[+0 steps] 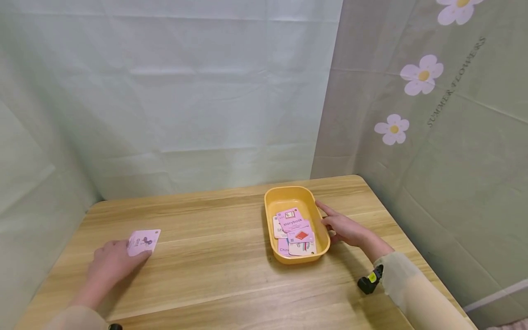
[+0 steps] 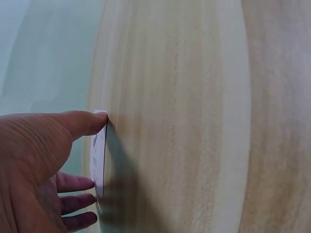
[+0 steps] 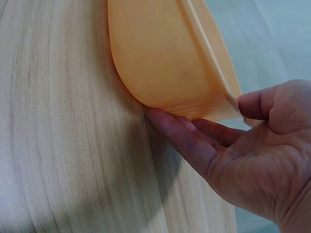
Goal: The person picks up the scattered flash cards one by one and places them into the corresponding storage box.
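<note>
At the left of the table, my left hand [image 1: 110,262] pinches a pink word card [image 1: 145,240] that reads "ant" and bears a small ant picture. In the left wrist view the card [image 2: 98,160] is seen nearly edge-on, thumb at one end and fingers by the other, with a shadow beside it on the wood. My right hand [image 1: 347,228] grips the right side of a yellow plastic tray [image 1: 288,202]; in the right wrist view its thumb is at the rim and its fingers lie under the tray's side [image 3: 160,58]. Several overlapping cards [image 1: 294,220] lie in the tray, one reading "storybook".
The tray and hands are over a light wood-grain table [image 1: 206,275]. Pale cloth [image 1: 185,91] hangs behind its far edge, and a flower-printed cloth [image 1: 453,160] hangs along the right. A black wrist device [image 1: 370,280] is strapped at the right sleeve.
</note>
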`<control>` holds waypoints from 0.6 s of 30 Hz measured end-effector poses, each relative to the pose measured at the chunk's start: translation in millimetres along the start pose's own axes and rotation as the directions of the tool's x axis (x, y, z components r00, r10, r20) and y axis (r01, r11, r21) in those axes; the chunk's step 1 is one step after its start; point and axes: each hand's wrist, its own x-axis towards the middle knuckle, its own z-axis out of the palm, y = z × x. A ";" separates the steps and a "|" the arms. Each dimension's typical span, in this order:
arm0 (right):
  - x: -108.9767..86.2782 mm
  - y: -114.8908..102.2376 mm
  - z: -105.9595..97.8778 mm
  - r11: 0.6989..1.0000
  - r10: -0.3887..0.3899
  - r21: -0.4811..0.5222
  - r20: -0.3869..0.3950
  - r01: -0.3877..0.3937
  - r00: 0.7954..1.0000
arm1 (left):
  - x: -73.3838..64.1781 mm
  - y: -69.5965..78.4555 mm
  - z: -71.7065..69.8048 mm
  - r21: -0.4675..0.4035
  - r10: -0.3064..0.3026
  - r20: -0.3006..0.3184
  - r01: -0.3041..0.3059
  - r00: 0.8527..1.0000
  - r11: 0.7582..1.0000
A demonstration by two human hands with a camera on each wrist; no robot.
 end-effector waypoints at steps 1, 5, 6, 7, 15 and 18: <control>-0.1 -0.2 -0.1 1.000 0.000 -0.001 0.000 0.000 1.000 | 0.2 -0.2 -0.3 -0.005 0.003 -0.001 -0.003 1.000 1.000; -0.1 -0.9 -0.2 1.000 0.002 0.000 0.000 -0.002 1.000 | 0.1 0.3 -1.3 -0.016 0.009 0.012 -0.009 1.000 1.000; 0.0 -1.0 -0.2 1.000 0.002 -0.001 -0.001 -0.002 1.000 | 0.0 0.6 -1.4 -0.017 0.010 0.015 -0.009 1.000 1.000; 0.1 -1.0 -0.2 1.000 0.003 -0.002 0.000 -0.003 1.000 | 0.1 0.7 -1.3 -0.017 0.008 0.018 -0.008 1.000 1.000; 0.0 -1.4 -0.8 1.000 0.006 -0.012 -0.003 -0.006 1.000 | 1.2 1.5 0.3 -0.016 -0.045 -0.014 0.045 0.999 0.999; 0.2 -1.3 -1.0 1.000 0.007 -0.014 -0.004 -0.007 1.000 | 2.4 1.2 1.6 -0.022 -0.067 -0.027 0.066 0.997 0.998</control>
